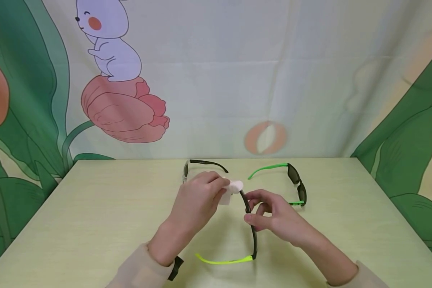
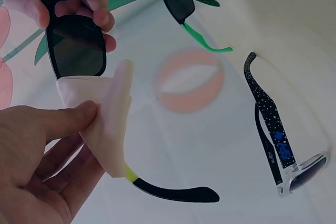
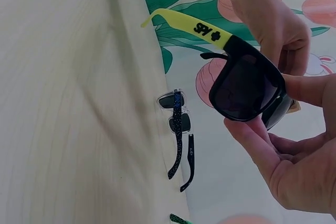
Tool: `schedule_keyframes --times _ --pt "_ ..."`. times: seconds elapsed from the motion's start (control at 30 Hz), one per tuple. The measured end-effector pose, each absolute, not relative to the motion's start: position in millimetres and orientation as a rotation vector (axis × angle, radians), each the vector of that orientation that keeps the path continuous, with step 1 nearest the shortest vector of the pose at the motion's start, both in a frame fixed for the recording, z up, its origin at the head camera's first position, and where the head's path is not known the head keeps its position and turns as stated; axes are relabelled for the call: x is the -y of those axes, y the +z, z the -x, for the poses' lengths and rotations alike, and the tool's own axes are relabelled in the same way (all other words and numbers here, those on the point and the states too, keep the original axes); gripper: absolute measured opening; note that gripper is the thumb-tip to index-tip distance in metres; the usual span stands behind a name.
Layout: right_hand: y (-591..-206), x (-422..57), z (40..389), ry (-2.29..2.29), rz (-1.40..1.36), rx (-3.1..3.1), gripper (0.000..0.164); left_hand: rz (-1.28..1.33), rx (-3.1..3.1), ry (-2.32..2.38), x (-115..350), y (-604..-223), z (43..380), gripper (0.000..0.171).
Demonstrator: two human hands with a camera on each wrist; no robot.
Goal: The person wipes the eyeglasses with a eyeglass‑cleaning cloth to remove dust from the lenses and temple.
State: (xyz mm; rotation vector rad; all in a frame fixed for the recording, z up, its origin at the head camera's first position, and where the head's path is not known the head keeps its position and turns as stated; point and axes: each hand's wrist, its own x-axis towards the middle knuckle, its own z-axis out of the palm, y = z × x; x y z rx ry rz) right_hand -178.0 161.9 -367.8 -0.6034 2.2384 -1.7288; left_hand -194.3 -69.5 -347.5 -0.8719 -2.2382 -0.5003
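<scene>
Left hand: bare, ungloved; fingers and thumb uncovered. Left sleeve: pale beige, plain cloth, long cut, soft creases; ends just behind the wrist, leaving a short stretch of bare wrist next to the hand. Black attachment: one, small, blocky, angular in outline; located behind the left hand, beside the sleeve's end, on the thumb side; markings too small to tell. Right hand: bare, ungloved. Right sleeve: matching pale beige; ends farther behind its hand, with more forearm exposed between.
</scene>
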Motion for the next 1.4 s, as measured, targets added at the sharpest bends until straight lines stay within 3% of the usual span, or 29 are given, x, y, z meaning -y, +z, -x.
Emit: schedule_keyframes --times 1.4 --pt "-363.5 -184.5 185.5 -1.863 0.461 -2.184 0.053 0.757 2.348 -0.692 101.4 -358.1 198.4 0.023"
